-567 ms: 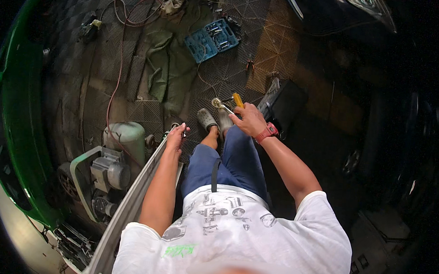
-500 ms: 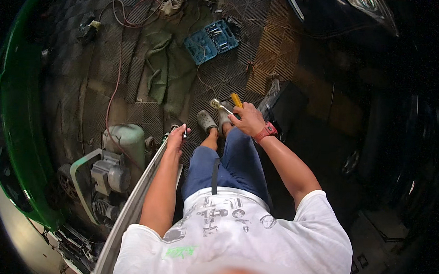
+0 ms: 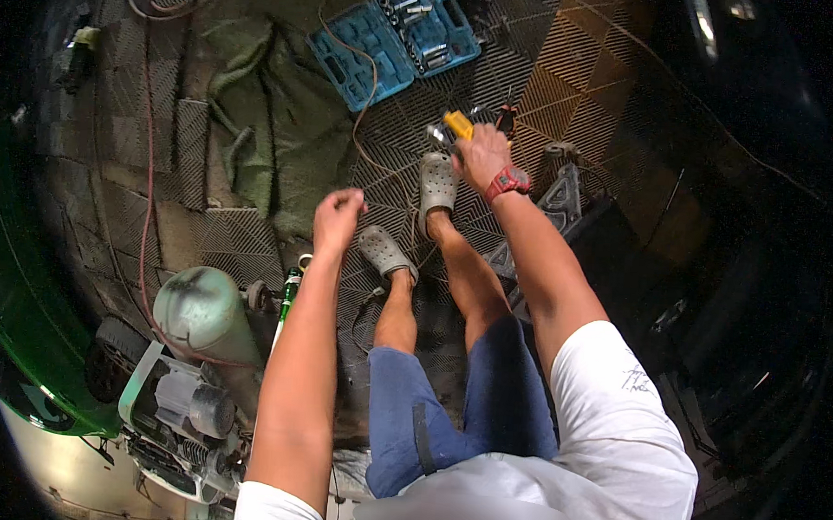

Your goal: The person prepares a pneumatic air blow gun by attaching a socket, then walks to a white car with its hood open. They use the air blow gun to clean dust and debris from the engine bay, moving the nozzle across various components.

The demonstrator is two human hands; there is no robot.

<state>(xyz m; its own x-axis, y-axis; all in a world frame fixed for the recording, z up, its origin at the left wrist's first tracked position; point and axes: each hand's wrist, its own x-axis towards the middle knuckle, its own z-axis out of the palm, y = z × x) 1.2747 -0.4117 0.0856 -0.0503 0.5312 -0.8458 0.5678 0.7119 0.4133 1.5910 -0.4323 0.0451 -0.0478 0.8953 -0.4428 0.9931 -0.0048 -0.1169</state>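
My right hand [image 3: 483,159], with a red watch at the wrist, is closed around a ratchet wrench [image 3: 437,134] and a yellow-handled tool [image 3: 458,125]. It is low over the floor mat, just beyond my right shoe. My left hand [image 3: 337,221] is raised in front of my left shoe, its fingers pinched together. Whatever it holds, if anything, is hidden. Ahead lies an open blue socket case [image 3: 352,69] with metal sockets [image 3: 431,56] in its right half. A tool with black and orange handles [image 3: 506,120] lies close beyond my right hand.
A green cloth [image 3: 283,133] lies rumpled at left of centre. An air compressor [image 3: 200,311] stands by my left forearm, and a red hose [image 3: 148,174] runs forward from it. A metal bracket [image 3: 560,201] and a dark box [image 3: 603,245] are at right. A green car [image 3: 32,345] borders the left.
I have leaned forward and down. My right hand has gone forward toward the floor with the ratchet wrench and yellow-handled tool. My left hand has moved forward, away from the long rail beside it.
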